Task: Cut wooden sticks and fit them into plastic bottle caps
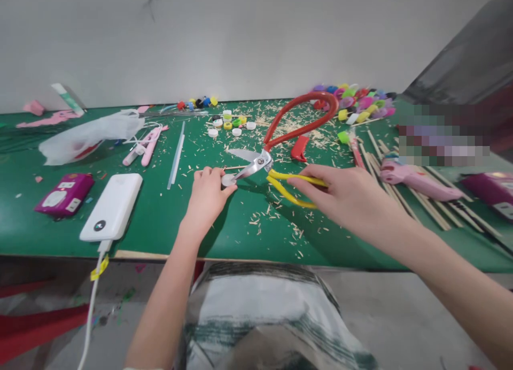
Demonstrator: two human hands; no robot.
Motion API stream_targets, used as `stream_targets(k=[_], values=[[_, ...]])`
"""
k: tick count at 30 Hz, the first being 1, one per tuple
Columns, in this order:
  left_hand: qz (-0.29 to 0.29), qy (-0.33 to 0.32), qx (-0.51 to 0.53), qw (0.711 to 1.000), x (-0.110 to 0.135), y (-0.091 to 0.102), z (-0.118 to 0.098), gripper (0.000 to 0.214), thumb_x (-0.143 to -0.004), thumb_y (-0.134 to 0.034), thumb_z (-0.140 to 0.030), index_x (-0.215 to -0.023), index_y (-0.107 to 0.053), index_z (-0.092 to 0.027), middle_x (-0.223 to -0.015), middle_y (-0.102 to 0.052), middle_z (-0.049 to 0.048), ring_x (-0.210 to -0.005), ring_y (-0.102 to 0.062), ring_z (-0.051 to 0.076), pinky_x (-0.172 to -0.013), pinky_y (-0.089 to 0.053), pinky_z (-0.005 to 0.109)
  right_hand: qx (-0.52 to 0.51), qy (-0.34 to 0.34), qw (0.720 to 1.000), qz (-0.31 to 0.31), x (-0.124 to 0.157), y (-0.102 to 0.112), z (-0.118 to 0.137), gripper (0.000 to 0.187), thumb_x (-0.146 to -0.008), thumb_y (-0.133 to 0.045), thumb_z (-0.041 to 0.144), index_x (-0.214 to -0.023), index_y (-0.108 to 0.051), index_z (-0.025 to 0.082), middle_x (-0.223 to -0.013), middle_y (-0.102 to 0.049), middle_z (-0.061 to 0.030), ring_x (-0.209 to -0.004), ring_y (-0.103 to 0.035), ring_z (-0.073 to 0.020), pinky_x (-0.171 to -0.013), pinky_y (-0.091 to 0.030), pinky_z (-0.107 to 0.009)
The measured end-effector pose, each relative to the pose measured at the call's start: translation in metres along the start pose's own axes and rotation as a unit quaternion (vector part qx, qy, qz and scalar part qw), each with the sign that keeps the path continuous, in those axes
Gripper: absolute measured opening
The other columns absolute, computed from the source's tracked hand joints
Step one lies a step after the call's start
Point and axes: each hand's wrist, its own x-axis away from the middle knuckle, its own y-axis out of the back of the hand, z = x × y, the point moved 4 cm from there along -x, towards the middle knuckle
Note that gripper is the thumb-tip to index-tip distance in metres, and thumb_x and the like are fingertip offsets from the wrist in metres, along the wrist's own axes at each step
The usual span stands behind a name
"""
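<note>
green tabletop (232, 228), left hand (206, 194) palm-down

Soft, even indoor light of middling brightness leaves the wall (240, 44) a flat grey across the top of the frame. Diffuse shadows darken the tabletop (236, 244) below the right hand (348, 193) and beside the left hand (206, 193). The scissors (262, 160) gleam at the blades. Wide-angle stretch lengthens the right forearm (460, 284) at lower right; blocky pixelation covers a patch at middle right
</note>
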Motion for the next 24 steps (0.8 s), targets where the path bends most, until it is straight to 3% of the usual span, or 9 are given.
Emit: stream_targets(k=[12, 17, 19, 21, 24], values=[[-0.021, 0.003, 0.022, 1.000, -0.003, -0.004, 0.003, 0.025, -0.080, -0.062, -0.031, -0.099, -0.062, -0.014, -0.092, -0.057, 0.0081, -0.097, -0.048, 0.026, -0.091, -0.038, 0.039, 0.048, 0.036, 0.998, 0.003, -0.005, -0.002, 0.001, 0.032, -0.090, -0.044, 0.045, -0.067, -0.052, 0.025, -0.047, -0.048, 0.0015, -0.042, -0.041, -0.0140, -0.047, -0.027, -0.029], [-0.038, 0.017, 0.059, 0.997, 0.004, 0.000, 0.004, 0.025, -0.078, -0.065, -0.029, -0.097, -0.056, -0.015, -0.092, -0.059, 0.0073, -0.095, -0.048, 0.023, -0.087, -0.040, 0.036, 0.088, 0.073, 0.993, -0.002, -0.010, 0.003, 0.006, 0.030, -0.089, -0.046, 0.043, -0.066, -0.051, 0.024, -0.050, -0.048, 0.0004, -0.044, -0.039, -0.0141, -0.049, -0.024, -0.028], [-0.085, 0.035, 0.100, 0.991, 0.008, 0.011, 0.005, 0.024, -0.080, -0.063, -0.030, -0.097, -0.052, -0.016, -0.092, -0.059, 0.0068, -0.093, -0.050, 0.022, -0.084, -0.041, 0.035, 0.117, 0.087, 0.989, 0.008, -0.012, 0.006, 0.011, 0.030, -0.089, -0.047, 0.040, -0.064, -0.048, 0.023, -0.051, -0.047, -0.0002, -0.045, -0.037, -0.0136, -0.049, -0.023, -0.028], [-0.168, 0.029, 0.146, 0.975, 0.010, 0.031, 0.004, 0.019, -0.086, -0.056, -0.033, -0.096, -0.051, -0.018, -0.095, -0.059, 0.0075, -0.094, -0.052, 0.021, -0.084, -0.042, 0.035, 0.152, 0.096, 0.983, 0.027, -0.015, 0.010, 0.017, 0.029, -0.090, -0.046, 0.036, -0.064, -0.046, 0.022, -0.052, -0.045, -0.0002, -0.046, -0.034, -0.0126, -0.050, -0.022, -0.028], [-0.255, -0.062, 0.237, 0.935, 0.001, 0.064, -0.010, 0.023, -0.091, -0.048, -0.041, -0.101, -0.051, -0.020, -0.106, -0.058, 0.0087, -0.102, -0.053, 0.019, -0.089, -0.042, 0.034, 0.193, 0.112, 0.974, 0.045, -0.019, 0.015, 0.024, 0.030, -0.091, -0.044, 0.033, -0.064, -0.042, 0.021, -0.052, -0.042, 0.0006, -0.046, -0.030, -0.0114, -0.050, -0.020, -0.028]])
